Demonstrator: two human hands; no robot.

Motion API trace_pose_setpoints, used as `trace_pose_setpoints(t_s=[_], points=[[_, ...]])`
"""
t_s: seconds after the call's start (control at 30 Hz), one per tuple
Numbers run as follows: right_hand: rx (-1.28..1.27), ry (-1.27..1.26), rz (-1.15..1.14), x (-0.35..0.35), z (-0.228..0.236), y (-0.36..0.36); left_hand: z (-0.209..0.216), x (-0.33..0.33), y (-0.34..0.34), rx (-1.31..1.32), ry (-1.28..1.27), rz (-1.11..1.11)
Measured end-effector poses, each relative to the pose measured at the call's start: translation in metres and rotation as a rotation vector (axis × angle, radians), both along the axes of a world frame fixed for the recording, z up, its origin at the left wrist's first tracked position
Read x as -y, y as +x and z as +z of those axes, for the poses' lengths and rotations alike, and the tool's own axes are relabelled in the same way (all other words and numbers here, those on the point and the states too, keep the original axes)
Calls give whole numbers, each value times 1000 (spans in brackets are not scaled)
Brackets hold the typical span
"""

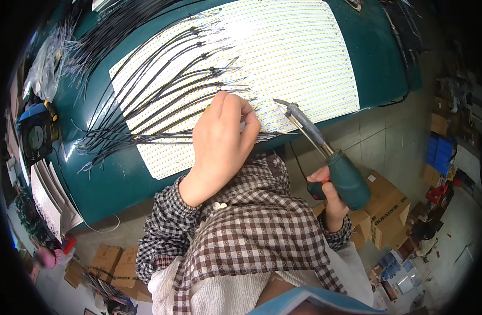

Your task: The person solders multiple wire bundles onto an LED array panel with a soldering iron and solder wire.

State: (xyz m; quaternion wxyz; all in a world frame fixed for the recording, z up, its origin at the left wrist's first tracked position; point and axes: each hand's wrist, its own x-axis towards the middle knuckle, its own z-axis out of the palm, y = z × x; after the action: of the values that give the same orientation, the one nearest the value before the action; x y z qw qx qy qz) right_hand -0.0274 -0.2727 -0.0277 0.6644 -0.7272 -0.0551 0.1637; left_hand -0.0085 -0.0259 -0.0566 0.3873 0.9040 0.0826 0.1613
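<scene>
Blue fabric (312, 301) lies closest; my right hand (333, 207) grips a soldering gun (349, 181) pointed at the white panel (304, 47). My left hand (220, 136) bunches its fingers over the panel's black cables (165, 137); whether pinching one, I cannot tell.

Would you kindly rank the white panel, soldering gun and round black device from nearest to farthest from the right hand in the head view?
1. Soldering gun, in the right hand.
2. White panel, ahead-left.
3. Round black device, far left.
</scene>
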Motion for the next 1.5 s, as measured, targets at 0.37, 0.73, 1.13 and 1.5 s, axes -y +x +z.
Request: trace_pose_setpoints(t_s=[0.37,0.73,1.13,1.5], points=[[50,103,-81,3,1,7,26,-11,-18,-36,181,-248],[67,153,-58,5,-2,5,16,-16,-12,-28,122,-268],[77,166,-91,5,-3,4,20,-17,-14,-88,30,-275],[89,187,-76,7,-6,6,27,-25,-16,-163,-147,-177]])
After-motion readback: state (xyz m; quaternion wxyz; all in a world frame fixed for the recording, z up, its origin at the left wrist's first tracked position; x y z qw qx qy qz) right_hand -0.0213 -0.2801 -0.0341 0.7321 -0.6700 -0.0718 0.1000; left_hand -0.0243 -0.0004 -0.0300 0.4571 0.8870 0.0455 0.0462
